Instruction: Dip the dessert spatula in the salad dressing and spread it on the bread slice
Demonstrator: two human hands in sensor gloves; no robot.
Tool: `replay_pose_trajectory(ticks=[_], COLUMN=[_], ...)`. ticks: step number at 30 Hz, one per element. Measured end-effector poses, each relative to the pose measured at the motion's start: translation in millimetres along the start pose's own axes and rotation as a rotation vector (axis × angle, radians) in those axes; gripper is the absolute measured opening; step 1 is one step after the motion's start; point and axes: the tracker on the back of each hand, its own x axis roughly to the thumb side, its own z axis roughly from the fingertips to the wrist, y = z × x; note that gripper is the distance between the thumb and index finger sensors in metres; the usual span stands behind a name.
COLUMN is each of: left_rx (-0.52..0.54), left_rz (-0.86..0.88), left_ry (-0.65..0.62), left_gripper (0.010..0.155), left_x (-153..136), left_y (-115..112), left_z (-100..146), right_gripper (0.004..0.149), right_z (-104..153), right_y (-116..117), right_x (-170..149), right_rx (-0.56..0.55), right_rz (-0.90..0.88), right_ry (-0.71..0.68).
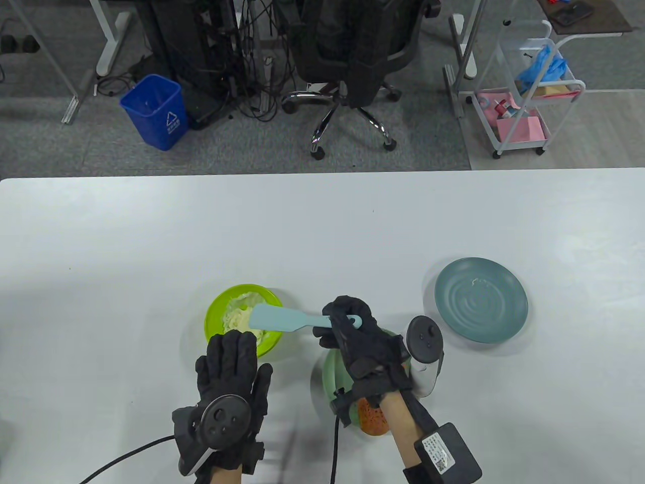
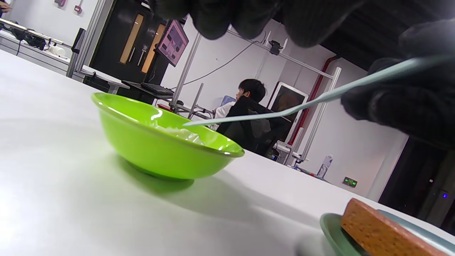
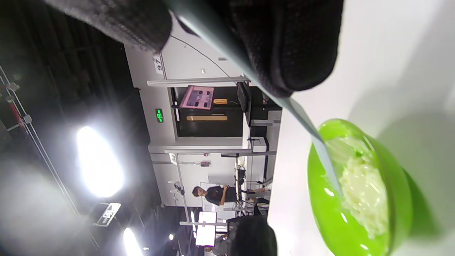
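Your right hand (image 1: 355, 335) has its fingers curled round the handle of the light blue dessert spatula (image 1: 287, 318), pinching it near the end with the hanging hole; the blade reaches left over the lime green bowl (image 1: 215, 312) and sits above the pale, lumpy salad dressing (image 1: 237, 317), and from the left wrist view you can see the blade just over the rim rather than sunk in; your left hand (image 1: 234, 375) lies with fingers straight and together, gripping nothing, fingertips at the bowl's near edge; the bread slice (image 2: 380, 231) rests on a pale green plate (image 1: 330, 370) under your right wrist, just right of the bowl; a blue-grey plate (image 1: 481, 300) stands apart to the right on the white table (image 1: 322, 227).
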Motion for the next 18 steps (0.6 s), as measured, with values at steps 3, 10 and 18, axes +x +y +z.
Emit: replay_pose_trajectory(ticks=[3,10,18], left_rx=[0.006,0.015,0.022], left_rz=[0.011,0.021,0.051], left_ry=[0.005,0.006,0.014], left_gripper=[0.065,0.063,0.062], left_x=[-2.1,-3.1,-8.5], left_y=[1.0,1.8,2.2], left_z=[0.2,0.0,-0.4], right_gripper=[0.052,0.052,0.052], right_z=[-2.7,-7.8,-7.8], right_y=[7.3,21.5,25.1], right_x=[-2.6,-8.5,-7.4], right_rx=[0.017,0.045,0.022], right_rz=[-0.003,0.030,0.075], right_ry=[0.012,0.053,0.069])
